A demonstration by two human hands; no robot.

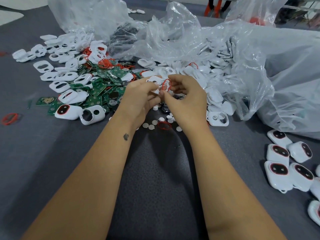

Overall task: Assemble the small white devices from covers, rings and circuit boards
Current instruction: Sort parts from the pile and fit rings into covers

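— Two hands at mid-table; list what each has.
— Left hand (pixel 138 96): fingers curled round a white plastic cover with oval cut-outs (pixel 153 81), held tilted just above the grey cloth table (pixel 52 161). Right hand (pixel 186 93): thumb and fingertips pinching a thin red rubber ring (pixel 166 84), upright, touching the cover's right edge.

— Loose stock, left side?
— One heap of white plastic covers (pixel 60 66), spread from the far left toward the centre; beneath and beside it, a pile of small green circuit boards (pixel 102 84); a tangle of red rings (pixel 103 63) on top of the boards; one red ring lying alone (pixel 9 118) near the left edge.

— Under the wrists?
— Several small white round discs (pixel 151 127) scattered on the cloth, with one red ring among them (pixel 164 125).

— Right side?
— A cluster of assembled white devices with red-rimmed dark windows (pixel 284 163), well apart from the hands at the right edge. One more of the kind (pixel 68 110) sits at the near edge of the board pile.

— Behind?
— Crumpled clear plastic bags (pixel 251 66) — more white parts inside and spilling out.
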